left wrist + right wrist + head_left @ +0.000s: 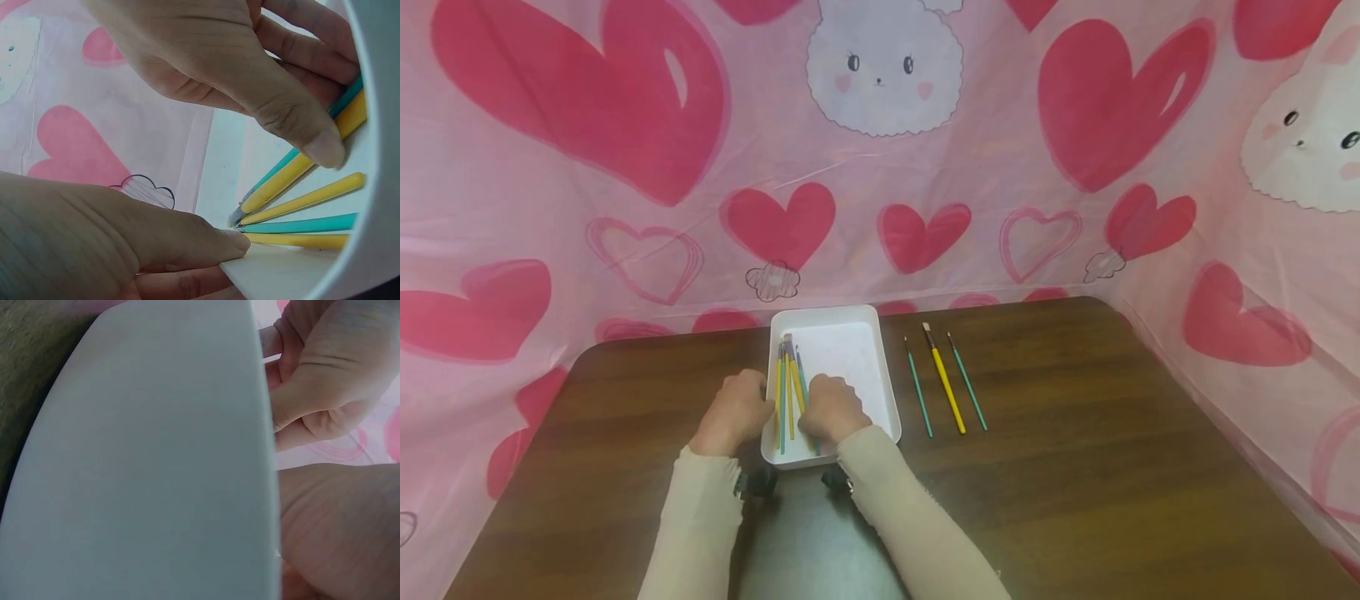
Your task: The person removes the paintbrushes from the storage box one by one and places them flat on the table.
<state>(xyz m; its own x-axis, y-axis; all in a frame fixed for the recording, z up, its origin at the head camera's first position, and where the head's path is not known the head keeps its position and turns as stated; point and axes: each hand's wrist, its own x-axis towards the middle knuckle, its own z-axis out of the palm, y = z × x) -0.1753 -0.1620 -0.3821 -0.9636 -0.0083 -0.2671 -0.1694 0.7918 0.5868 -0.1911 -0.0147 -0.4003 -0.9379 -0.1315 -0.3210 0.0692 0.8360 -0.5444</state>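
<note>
A white rectangular tray (857,358) stands near the back of the table, with several yellow and teal paintbrushes in its left half. My left hand (735,410) grips the tray's left wall, thumb on the inside and fingers outside. Inside the tray, my right hand (833,408) pinches a thick yellow paintbrush (281,181) and a teal paintbrush (347,98) lying along it. Beside them lie a thinner yellow paintbrush (306,199), another teal paintbrush (306,224) and one more yellow paintbrush (300,240). In the right wrist view, the tray wall hides much of both hands.
Right of the tray, a teal paintbrush (919,387), a yellow paintbrush (948,381) and another teal paintbrush (967,382) lie side by side on the brown wooden table (1075,467). A pink cloth (865,167) printed with hearts hangs behind and around the table.
</note>
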